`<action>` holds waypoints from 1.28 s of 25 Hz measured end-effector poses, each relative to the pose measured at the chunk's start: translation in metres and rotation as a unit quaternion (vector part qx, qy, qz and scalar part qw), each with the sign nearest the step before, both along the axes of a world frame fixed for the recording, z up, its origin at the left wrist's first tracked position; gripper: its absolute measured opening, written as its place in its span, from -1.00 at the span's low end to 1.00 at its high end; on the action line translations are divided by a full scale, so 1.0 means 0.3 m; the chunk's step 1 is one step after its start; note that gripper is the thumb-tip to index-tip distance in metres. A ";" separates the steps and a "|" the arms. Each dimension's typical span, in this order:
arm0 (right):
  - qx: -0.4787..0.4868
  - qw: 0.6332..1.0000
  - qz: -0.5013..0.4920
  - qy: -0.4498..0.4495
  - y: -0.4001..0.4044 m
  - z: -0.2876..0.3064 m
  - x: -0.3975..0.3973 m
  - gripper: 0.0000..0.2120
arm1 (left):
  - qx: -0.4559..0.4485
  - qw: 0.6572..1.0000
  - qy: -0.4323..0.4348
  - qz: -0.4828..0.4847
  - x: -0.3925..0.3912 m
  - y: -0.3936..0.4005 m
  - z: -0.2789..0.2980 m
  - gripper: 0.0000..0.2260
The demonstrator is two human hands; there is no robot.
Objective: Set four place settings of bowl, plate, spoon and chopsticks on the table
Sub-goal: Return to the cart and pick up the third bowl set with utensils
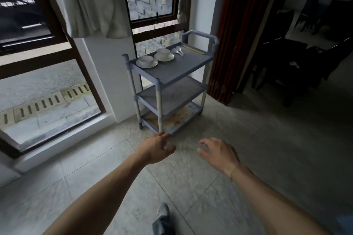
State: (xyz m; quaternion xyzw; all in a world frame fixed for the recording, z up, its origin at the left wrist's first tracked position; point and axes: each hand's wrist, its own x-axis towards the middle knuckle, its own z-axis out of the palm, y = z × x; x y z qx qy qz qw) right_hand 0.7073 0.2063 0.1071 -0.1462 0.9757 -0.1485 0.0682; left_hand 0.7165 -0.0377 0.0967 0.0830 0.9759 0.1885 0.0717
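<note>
Reaching out with nothing held, the left hand (159, 148) and right hand (219, 151) hang loosely spread, well short of the cart (172, 74) ahead, where bowls on plates (147, 62), spoons (178, 51) and chopsticks (193, 50) wait, the left slightly nearer

Bare floor (191, 168) lies open up to the cart (170, 74).

left hand (159, 148), right hand (219, 153), outstretched, loosely curled

Home dining area: tiled floor (191, 177), dish trolley (172, 74).
</note>
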 end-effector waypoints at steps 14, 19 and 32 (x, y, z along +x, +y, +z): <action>0.006 1.000 -0.025 -0.001 -0.220 0.008 -0.905 -0.63 | -0.035 0.998 0.024 -0.045 -0.940 -0.194 0.005 -0.57; -0.005 1.000 -0.024 -0.009 -0.220 -0.003 -1.174 -0.64 | -0.022 0.999 0.003 -0.044 -1.199 -0.201 -0.013 -0.54; -0.019 0.999 0.032 -0.020 -0.003 -0.035 -2.020 -0.65 | -0.019 0.999 -0.040 0.028 -1.951 0.041 -0.040 -0.54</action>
